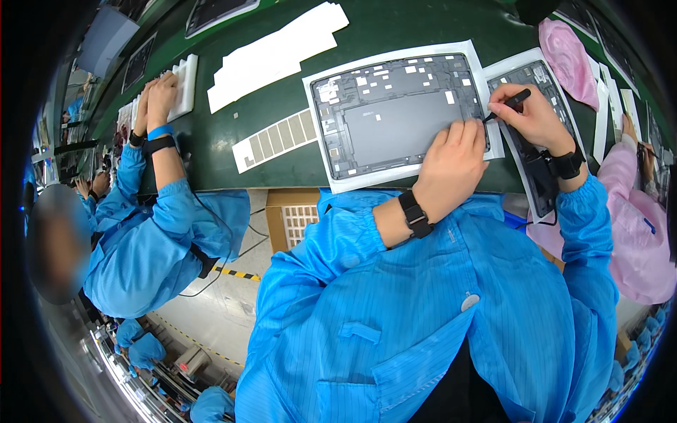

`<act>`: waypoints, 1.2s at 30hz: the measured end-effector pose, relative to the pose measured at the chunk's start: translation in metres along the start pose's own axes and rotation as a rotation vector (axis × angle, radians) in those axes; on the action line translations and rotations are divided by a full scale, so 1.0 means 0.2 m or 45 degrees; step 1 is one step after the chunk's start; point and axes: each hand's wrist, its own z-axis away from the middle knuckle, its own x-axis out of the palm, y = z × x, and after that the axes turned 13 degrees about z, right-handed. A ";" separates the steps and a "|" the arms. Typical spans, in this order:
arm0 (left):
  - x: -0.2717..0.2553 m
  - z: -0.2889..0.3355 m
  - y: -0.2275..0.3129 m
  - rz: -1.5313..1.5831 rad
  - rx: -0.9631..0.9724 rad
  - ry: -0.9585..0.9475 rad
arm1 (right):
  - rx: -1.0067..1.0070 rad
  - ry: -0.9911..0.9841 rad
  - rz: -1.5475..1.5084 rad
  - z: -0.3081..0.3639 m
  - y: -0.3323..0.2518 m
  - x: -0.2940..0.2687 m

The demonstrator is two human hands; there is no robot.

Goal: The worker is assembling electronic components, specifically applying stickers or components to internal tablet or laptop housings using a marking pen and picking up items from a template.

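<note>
A grey tablet housing (395,134) lies on a white backing sheet in front of me, dotted with several small white pieces. My left hand (451,162) rests on its lower right part, fingers lightly bent and side by side. At the right edge of the housing, my right hand (532,120) pinches slim black tweezers (518,99). Their tip reaches the rim close to my left fingertips; whether anything sits in the tip is too small to tell. A second dark tablet housing (532,158) lies partly beneath my right hand and forearm.
A strip of grey rectangular stickers (278,139) lies left of the housing, with white sheets (275,56) beyond. Co-workers' hands (156,99) hold a white tray (185,84) at left. A pink cloth (568,60) lies far right; a cardboard box (282,218) stands below the table edge.
</note>
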 end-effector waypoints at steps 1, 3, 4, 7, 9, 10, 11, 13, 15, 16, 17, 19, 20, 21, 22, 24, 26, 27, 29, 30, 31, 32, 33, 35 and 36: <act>0.01 0.00 0.00 -0.008 -0.007 0.007 | -0.011 -0.006 0.001 -0.01 -0.02 -0.01; 0.02 0.00 -0.01 -0.049 -0.061 -0.096 | -0.098 -0.050 0.220 -0.03 -0.06 -0.02; 0.03 0.01 -0.01 -0.079 -0.086 -0.075 | -0.201 -0.002 0.198 -0.05 -0.05 0.00; 0.06 0.01 0.01 -0.123 -0.004 -0.117 | -0.278 0.144 0.239 -0.01 -0.01 0.00; 0.03 0.01 0.02 -0.313 0.032 -0.176 | -0.098 0.278 0.018 -0.01 0.07 -0.02; 0.02 0.00 0.03 -0.348 0.065 -0.162 | 0.076 0.415 -0.168 -0.02 0.10 -0.05; 0.02 0.01 0.01 -0.328 0.041 -0.077 | 0.067 0.492 -0.331 -0.10 0.05 -0.08; -0.11 0.07 -0.02 -0.057 -0.033 -0.051 | 0.084 0.597 -0.607 -0.22 -0.03 -0.09; -0.32 0.16 -0.06 0.279 -0.014 0.072 | 0.053 0.558 -0.679 -0.32 -0.28 0.02; -0.42 0.24 -0.12 0.379 -0.045 0.126 | 0.047 0.522 -0.757 -0.37 -0.44 0.12; -0.52 0.34 -0.18 0.375 -0.112 0.257 | -0.028 0.403 -0.759 -0.42 -0.57 0.20; -0.67 0.52 -0.37 0.144 -0.341 0.522 | -0.197 0.169 -0.665 -0.55 -0.79 0.44; -0.74 0.59 -0.43 0.015 -0.430 0.576 | -0.287 0.069 -0.564 -0.61 -0.88 0.57; -0.76 0.65 -0.51 -0.115 -0.484 0.642 | -0.325 -0.010 -0.535 -0.67 -0.96 0.70; -0.77 0.69 -0.57 -0.149 -0.472 0.629 | -0.363 -0.084 -0.502 -0.72 -1.02 0.83; -0.75 0.72 -0.62 -0.103 -0.527 0.558 | -0.389 -0.137 -0.520 -0.81 -1.05 1.04; -0.73 0.75 -0.63 -0.103 -0.568 0.501 | -0.400 -0.128 -0.288 -0.84 -1.06 1.15; -0.71 0.76 -0.64 -0.120 -0.542 0.523 | -0.435 -0.078 -0.215 -0.85 -1.06 1.18; -0.70 0.77 -0.66 -0.135 -0.518 0.558 | -0.445 -0.084 -0.178 -0.86 -1.06 1.20; -0.70 0.78 -0.66 -0.129 -0.509 0.577 | -0.438 -0.095 -0.172 -0.86 -1.07 1.20; -0.69 0.78 -0.67 -0.122 -0.498 0.594 | -0.439 -0.100 -0.162 -0.86 -1.07 1.21; -0.69 0.78 -0.68 -0.116 -0.500 0.603 | -0.438 -0.094 -0.163 -0.86 -1.08 1.22; -0.69 0.78 -0.68 -0.121 -0.502 0.612 | -0.432 -0.087 -0.167 -0.85 -1.08 1.23; -0.69 0.79 -0.69 -0.117 -0.505 0.621 | -0.432 -0.080 -0.177 -0.85 -1.09 1.25; -0.69 0.79 -0.69 -0.124 -0.506 0.621 | -0.437 -0.069 -0.193 -0.84 -1.10 1.26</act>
